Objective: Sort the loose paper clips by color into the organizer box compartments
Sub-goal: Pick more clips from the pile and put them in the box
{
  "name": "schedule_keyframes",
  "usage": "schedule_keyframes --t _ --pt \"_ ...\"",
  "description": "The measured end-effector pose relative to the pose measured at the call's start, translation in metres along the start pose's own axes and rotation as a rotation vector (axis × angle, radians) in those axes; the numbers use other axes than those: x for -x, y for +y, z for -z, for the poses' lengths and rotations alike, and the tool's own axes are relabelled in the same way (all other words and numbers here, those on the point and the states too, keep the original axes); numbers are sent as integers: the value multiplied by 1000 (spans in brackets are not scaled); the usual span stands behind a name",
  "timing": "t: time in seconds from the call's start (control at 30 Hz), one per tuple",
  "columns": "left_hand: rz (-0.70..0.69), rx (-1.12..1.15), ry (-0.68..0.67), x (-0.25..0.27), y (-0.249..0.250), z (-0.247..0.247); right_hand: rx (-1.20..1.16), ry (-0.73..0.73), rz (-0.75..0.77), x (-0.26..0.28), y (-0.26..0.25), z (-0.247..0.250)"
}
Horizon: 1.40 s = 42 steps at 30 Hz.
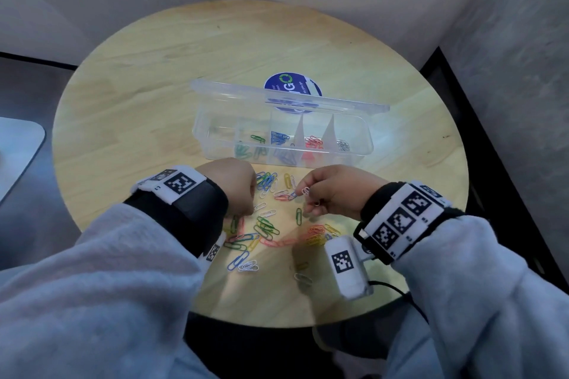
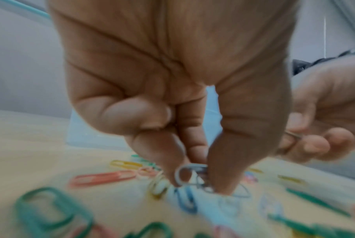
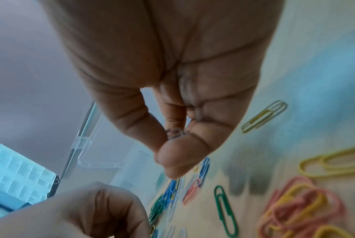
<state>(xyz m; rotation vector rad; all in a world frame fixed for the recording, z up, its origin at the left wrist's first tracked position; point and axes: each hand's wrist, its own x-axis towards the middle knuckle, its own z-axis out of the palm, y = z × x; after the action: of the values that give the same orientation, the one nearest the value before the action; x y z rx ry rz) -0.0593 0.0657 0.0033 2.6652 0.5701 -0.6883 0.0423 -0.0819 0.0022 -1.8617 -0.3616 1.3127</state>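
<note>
The clear organizer box (image 1: 357, 144) stands open mid-table, its compartments holding green, blue, red and silver clips. Loose paper clips (image 1: 264, 228) of mixed colors lie scattered between my hands. My left hand (image 2: 195, 182) reaches down into the pile, thumb and fingers pinching a grey-silver clip (image 2: 191, 173) just above the table. My right hand (image 1: 309, 198) hovers right of the pile and pinches small silver clips (image 1: 305, 191) at its fingertips. In the right wrist view a silver clip (image 3: 175, 133) is pressed between the thumb and fingers.
The box's lid (image 1: 289, 98) stands up behind it, in front of a blue round sticker (image 1: 292, 86). The round wooden table (image 1: 154, 86) ends close to my body. A wall runs behind and to the right.
</note>
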Motion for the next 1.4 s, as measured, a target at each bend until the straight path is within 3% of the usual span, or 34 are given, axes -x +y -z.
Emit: schedule_keyframes --t 0.1,0.27,0.33,0.63,0.8,1.0,1.27,1.4 --pt "-20 164 9 1 -11 13 -72 4 -1 0 1 -1" --pt "8 783 43 10 -31 37 755 51 162 -2 -5 -17" --pt "12 965 44 14 -35 42 876 53 201 -6 -7 -26" --pt "7 1205 6 21 -42 47 1200 -40 270 -23 -14 -47" --pt "39 1191 -57 20 -36 45 1163 -2 266 -26 -11 -44" --pt "99 1087 -11 16 -32 43 1115 50 259 -25 -4 -44" --pt "146 651 -55 14 -41 33 1199 -8 191 -23 -9 -49" --pt "204 384 14 25 -47 31 1170 -5 177 -17 -10 -49"
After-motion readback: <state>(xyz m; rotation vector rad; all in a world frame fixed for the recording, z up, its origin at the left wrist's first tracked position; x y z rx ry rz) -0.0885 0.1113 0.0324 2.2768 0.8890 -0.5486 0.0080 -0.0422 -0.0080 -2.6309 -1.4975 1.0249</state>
